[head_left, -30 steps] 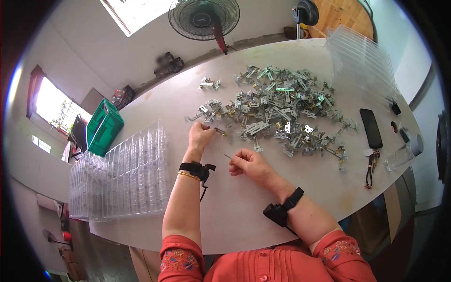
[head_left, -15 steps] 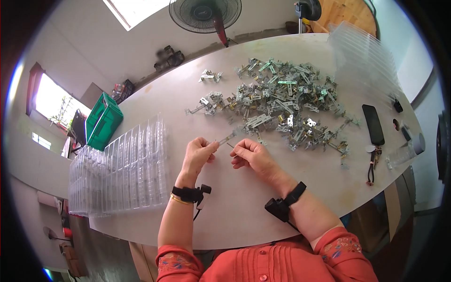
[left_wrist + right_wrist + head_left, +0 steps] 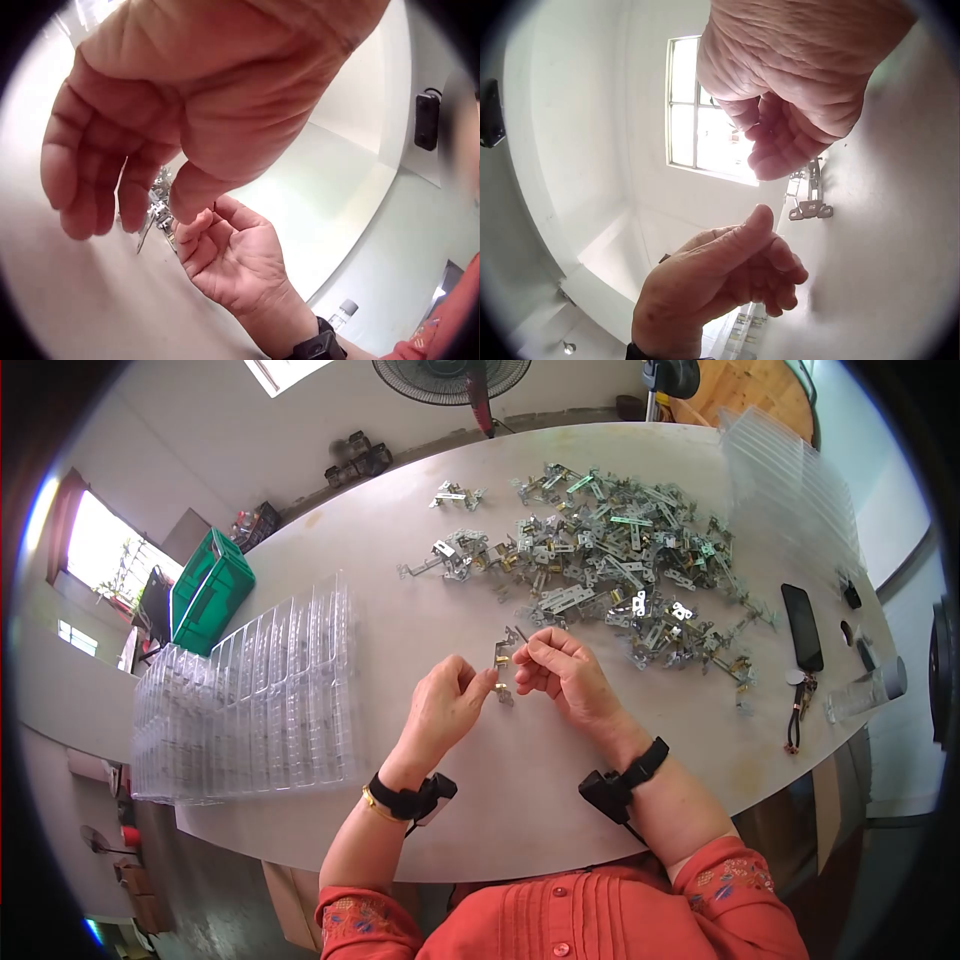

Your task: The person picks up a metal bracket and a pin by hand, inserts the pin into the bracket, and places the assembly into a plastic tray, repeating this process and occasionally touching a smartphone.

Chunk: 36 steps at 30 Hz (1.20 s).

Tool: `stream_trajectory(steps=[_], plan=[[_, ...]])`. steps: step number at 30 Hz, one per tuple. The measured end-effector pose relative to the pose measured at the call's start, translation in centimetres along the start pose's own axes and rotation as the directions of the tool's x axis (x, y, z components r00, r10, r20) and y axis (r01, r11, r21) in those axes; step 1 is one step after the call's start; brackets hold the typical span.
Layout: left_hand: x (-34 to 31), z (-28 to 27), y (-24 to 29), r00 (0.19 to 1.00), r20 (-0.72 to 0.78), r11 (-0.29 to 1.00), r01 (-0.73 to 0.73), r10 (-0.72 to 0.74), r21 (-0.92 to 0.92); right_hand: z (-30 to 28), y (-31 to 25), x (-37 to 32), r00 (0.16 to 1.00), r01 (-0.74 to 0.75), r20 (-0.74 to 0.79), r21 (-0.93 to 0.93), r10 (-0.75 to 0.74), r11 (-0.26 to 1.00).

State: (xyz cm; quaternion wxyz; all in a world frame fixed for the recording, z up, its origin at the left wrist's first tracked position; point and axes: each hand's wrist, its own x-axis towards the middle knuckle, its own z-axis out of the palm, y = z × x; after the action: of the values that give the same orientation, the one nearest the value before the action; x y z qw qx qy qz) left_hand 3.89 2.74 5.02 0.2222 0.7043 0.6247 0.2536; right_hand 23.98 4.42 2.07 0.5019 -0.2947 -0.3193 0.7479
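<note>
Between my two hands a slim metal bracket (image 3: 501,660) with brass-coloured parts stands close over or on the table. My left hand (image 3: 445,705) is beside it, the thumb overlapping it in the head view. From the right wrist, a gap shows between the left hand's loosely bent fingers (image 3: 780,281) and the bracket (image 3: 810,210). My right hand (image 3: 568,672) pinches a thin dark rod (image 3: 518,632) between thumb and forefinger, its tip near the bracket's far end. The right hand's other fingers curl inward.
A big heap of metal brackets (image 3: 630,550) spreads beyond my hands, with a small group (image 3: 457,495) farther back. Clear plastic trays (image 3: 250,710) stand at left, more trays (image 3: 790,490) at back right. A phone (image 3: 802,627) and bottle (image 3: 868,692) lie right; a green crate (image 3: 212,590) is far left.
My left hand has drawn the bracket from the heap's near edge toward me, in front of my right hand, and its fingers have loosened. The right hand keeps its pinch on the rod.
</note>
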Motion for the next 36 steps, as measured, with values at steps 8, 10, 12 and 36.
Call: stream_trajectory(steps=[8, 10, 12, 36], plan=[[1.9, 2.2, 0.5, 0.979, 0.12, 0.929, 0.196, -0.166, -0.314, -0.1, 0.1, 0.0, 1.0, -0.008, 0.002, -0.031, 0.008, 0.999], [2.2, 2.2, 0.6, 0.973, 0.127, 0.928, 0.221, -0.191, -0.3, -0.1, 0.0, 0.0, 1.0, -0.011, 0.025, -0.056, 0.013, 0.998], [2.3, 1.8, 0.9, 0.968, 0.131, 0.927, 0.245, -0.216, -0.284, -0.1, 0.0, 0.0, 1.0, -0.021, 0.016, -0.076, 0.023, 0.997], [-2.6, 0.3, -0.5, 0.907, 0.358, 0.662, 0.411, -0.224, -0.627, 1.1, 0.8, -0.4, 0.999, 0.025, 0.035, -0.211, -0.018, 0.977]])
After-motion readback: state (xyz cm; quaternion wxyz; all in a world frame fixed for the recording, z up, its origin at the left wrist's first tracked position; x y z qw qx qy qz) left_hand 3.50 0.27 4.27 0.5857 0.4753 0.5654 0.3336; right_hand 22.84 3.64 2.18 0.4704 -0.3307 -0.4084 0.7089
